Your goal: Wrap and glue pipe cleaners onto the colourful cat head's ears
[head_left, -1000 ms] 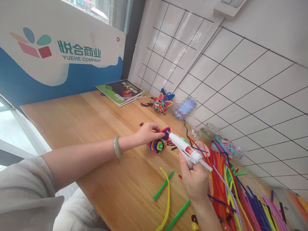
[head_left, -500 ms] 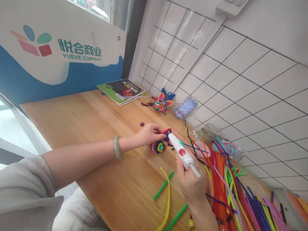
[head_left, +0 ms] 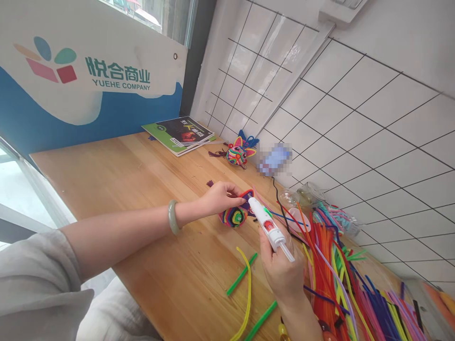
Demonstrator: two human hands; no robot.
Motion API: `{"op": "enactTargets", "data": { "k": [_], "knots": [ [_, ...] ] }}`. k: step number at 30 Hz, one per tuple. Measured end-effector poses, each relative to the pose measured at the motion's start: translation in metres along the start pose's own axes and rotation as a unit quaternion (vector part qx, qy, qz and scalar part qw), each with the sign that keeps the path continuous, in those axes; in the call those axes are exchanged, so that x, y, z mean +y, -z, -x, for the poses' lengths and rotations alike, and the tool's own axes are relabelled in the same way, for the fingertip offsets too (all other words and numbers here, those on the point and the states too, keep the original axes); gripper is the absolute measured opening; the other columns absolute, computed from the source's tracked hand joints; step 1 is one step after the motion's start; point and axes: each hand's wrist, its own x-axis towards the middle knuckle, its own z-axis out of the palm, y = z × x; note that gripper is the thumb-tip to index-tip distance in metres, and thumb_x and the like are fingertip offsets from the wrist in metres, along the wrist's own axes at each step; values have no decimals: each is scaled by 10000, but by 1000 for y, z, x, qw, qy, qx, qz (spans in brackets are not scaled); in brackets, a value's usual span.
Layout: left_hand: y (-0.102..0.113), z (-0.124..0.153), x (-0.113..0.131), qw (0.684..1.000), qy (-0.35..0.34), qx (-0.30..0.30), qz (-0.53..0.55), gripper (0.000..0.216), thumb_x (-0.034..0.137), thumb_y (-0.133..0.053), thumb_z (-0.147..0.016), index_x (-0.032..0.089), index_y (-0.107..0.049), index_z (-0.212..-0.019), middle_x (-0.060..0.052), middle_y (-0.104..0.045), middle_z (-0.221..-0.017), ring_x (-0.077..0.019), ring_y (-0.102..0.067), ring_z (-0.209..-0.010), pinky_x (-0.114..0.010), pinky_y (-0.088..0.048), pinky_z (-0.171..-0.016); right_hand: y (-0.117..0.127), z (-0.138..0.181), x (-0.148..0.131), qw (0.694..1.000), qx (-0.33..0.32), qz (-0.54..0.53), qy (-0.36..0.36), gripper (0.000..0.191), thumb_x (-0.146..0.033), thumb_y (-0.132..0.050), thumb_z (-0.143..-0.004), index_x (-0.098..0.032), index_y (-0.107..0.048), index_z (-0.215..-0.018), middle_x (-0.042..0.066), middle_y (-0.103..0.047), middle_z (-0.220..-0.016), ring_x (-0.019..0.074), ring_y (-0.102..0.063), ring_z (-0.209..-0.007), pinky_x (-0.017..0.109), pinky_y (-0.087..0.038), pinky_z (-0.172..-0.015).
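My right hand (head_left: pixel 282 272) is wrapped round a white hot glue gun (head_left: pixel 263 218), with a clear glue stick poking out of its back end. The gun's nozzle touches or nearly touches a small purple and red-orange pipe-cleaner piece (head_left: pixel 248 193). Pinched between the fingertips of my left hand (head_left: pixel 221 198) is that same piece; a green bangle circles the wrist. Just beneath it sits a round ornament (head_left: pixel 235 217) striped in rainbow colours, with a dark tassel (head_left: pixel 210 183) showing beyond my left hand. Whether the piece is joined to the ornament is hidden by fingers and gun.
A finished-looking colourful animal ornament (head_left: pixel 237 152) lies by the tiled wall, near a booklet (head_left: pixel 179 136) and a blurred blue item (head_left: pixel 274 160). Heaped pipe cleaners (head_left: pixel 325 265) cover the right side. Loose yellow (head_left: pixel 249 279) and green (head_left: pixel 242 274) strips lie closer to me.
Almost nothing differs. The glue gun's back end has shifted very slightly in my right hand; my left hand stays in place.
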Motion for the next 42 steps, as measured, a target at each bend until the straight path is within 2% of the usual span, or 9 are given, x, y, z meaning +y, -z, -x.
{"op": "enactTargets", "data": {
  "k": [9, 13, 19, 22, 26, 29, 33, 36, 42],
  "knots": [
    [-1, 1, 5, 1000, 9, 0, 4, 168, 274, -638, -691, 116, -614, -742, -42, -685, -728, -131, -641, -672, -204, -513, -597, -1, 1, -1, 998, -12, -41, -55, 308, -256, -496, -853, -129, -505, -1134, 142, -661, -970, 230, -644, -858, 316, -515, -691],
    [0, 1, 3, 1000, 16, 0, 5, 202, 305, -630, -692, 117, -614, -762, -51, -684, -752, -148, -647, -696, -219, -515, -605, 4, -3, -3, 979, -9, -111, -173, 230, -337, -537, -819, -133, -608, -898, 95, -656, -734, 211, -624, -669, 312, -490, -615],
    [2, -1, 0, 999, 39, 9, 2, 251, 345, -640, -674, 119, -606, -776, -47, -679, -743, -149, -643, -677, -207, -499, -555, 16, -11, -2, 843, -66, -365, -390, 293, -407, -489, -836, -138, -596, -795, -5, -512, -538, 103, -432, -444, 250, -382, -458],
    [3, -2, 0, 999, 44, 12, -5, 263, 361, -641, -671, 123, -611, -780, -39, -683, -735, -146, -643, -670, -199, -493, -541, 15, -15, 2, 773, -59, -470, -422, 273, -408, -498, -831, -144, -567, -818, -30, -452, -491, 95, -394, -426, 244, -355, -436],
    [5, -3, 0, 998, 51, 20, -14, 250, 364, -646, -669, 134, -611, -761, -25, -685, -706, -138, -639, -643, -187, -479, -518, 14, -17, 13, 693, -49, -572, -436, 207, -388, -515, -819, -185, -513, -859, 17, -579, -690, 57, -351, -391, 237, -337, -413],
    [6, -3, 2, 998, 51, 27, -16, 223, 343, -648, -674, 137, -610, -748, -11, -677, -655, -126, -628, -595, -178, -458, -482, 15, -12, 26, 659, -122, -598, -440, 262, -451, -460, -829, -192, -494, -822, 34, -606, -723, 53, -338, -355, 240, -316, -390],
    [7, -3, 6, 998, 50, 29, -14, 194, 316, -653, -680, 132, -618, -731, -5, -675, -629, -115, -620, -567, -175, -451, -470, 12, 1, 34, 622, -359, -550, -426, 395, -551, -472, -789, -162, -533, -751, -39, -464, -454, 72, -319, -348, 212, -231, -365],
    [7, -3, 7, 999, 43, 25, -19, 180, 299, -658, -681, 131, -628, -738, -4, -678, -633, -111, -618, -565, -175, -458, -479, 4, 6, 25, 598, -479, -523, -374, 441, -570, -478, -779, -140, -561, -725, -67, -413, -394, 57, -300, -339, 190, -198, -374],
    [4, -1, 5, 1000, 12, -8, -3, 166, 284, -650, -693, 126, -627, -737, -7, -683, -672, -102, -620, -600, -176, -489, -540, -11, 0, -3, 659, -481, -460, -350, 450, -570, -439, -803, -140, -533, -710, -68, -443, -379, 61, -351, -343, 182, -247, -390]
  ]
}}
